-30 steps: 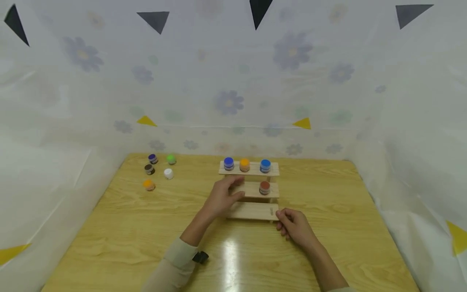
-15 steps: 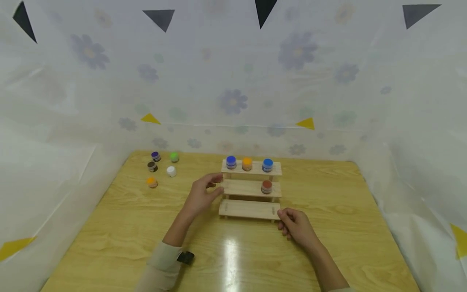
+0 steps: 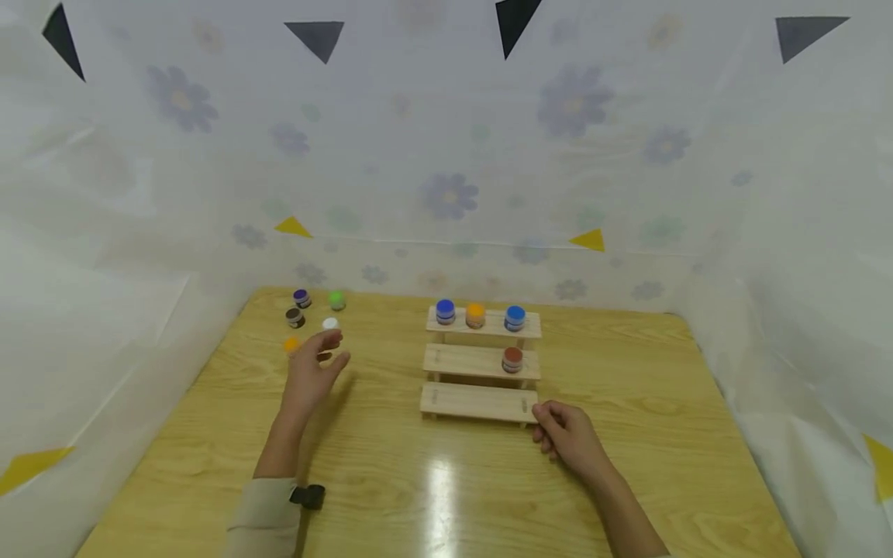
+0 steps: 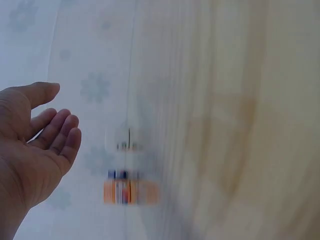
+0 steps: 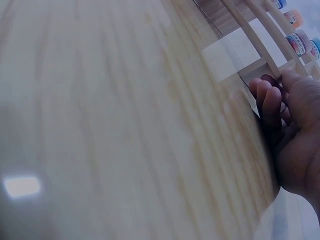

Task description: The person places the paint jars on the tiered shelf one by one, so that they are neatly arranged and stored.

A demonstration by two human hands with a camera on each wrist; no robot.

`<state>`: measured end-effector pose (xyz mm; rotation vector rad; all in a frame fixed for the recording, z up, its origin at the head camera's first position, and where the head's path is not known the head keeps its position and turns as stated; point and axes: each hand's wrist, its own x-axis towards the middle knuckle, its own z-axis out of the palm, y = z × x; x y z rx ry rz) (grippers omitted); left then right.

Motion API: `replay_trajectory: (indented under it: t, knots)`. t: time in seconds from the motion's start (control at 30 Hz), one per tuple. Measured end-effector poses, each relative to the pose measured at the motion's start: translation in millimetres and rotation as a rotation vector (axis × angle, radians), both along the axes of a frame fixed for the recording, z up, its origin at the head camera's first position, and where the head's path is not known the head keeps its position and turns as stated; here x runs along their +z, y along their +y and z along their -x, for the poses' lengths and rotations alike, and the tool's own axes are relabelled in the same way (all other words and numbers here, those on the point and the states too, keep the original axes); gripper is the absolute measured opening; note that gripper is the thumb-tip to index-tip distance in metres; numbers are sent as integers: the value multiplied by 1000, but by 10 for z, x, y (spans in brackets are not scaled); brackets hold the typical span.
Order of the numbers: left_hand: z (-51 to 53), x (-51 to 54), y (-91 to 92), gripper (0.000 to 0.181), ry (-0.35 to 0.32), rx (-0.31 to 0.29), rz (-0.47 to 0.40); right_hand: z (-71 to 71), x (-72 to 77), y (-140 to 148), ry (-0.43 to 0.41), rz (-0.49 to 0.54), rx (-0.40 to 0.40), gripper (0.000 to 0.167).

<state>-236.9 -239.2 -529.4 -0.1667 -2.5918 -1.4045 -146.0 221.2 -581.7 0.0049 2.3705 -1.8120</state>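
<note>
My left hand (image 3: 312,374) hovers over the table's left side, fingers apart with nothing between them, nearest to a white jar (image 3: 330,324) and a partly covered orange jar (image 3: 291,344). In the left wrist view the hand (image 4: 42,140) is empty and the jars are blurred. My right hand (image 3: 568,435) pinches the right end of the lowest shelf of a three-step wooden rack (image 3: 479,401); the right wrist view shows the hand (image 5: 295,125) at the shelf's corner. A red-brown jar (image 3: 512,359) stands on the middle shelf.
On the top shelf stand a dark blue jar (image 3: 445,311), an orange jar (image 3: 475,315) and a lighter blue jar (image 3: 515,318). Purple (image 3: 301,298), black (image 3: 295,318) and green (image 3: 337,300) jars stand at the table's back left. A patterned sheet (image 3: 446,139) rises behind.
My left hand has moved left from over the rack to beside the loose jars, empty throughout. My right hand stays at the rack's corner. The view has shifted slightly.
</note>
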Motion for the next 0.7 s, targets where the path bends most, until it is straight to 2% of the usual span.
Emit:
replay_trajectory:
  t: [0.2, 0.4, 0.53, 0.7]
  knots:
    - [10, -20, -382, 54, 19, 153, -7, -5, 25, -5, -23, 15, -6, 38]
    - [77, -39, -580, 66, -37, 255, -65, 19, 25, 19, -20, 16, -16, 39]
    - [149, -28, -660, 74, -68, 275, -80, 18, 12, 15, -17, 19, -14, 39]
    - [225, -86, -733, 75, -148, 295, -134, -7, 7, 0, -24, 15, -7, 39]
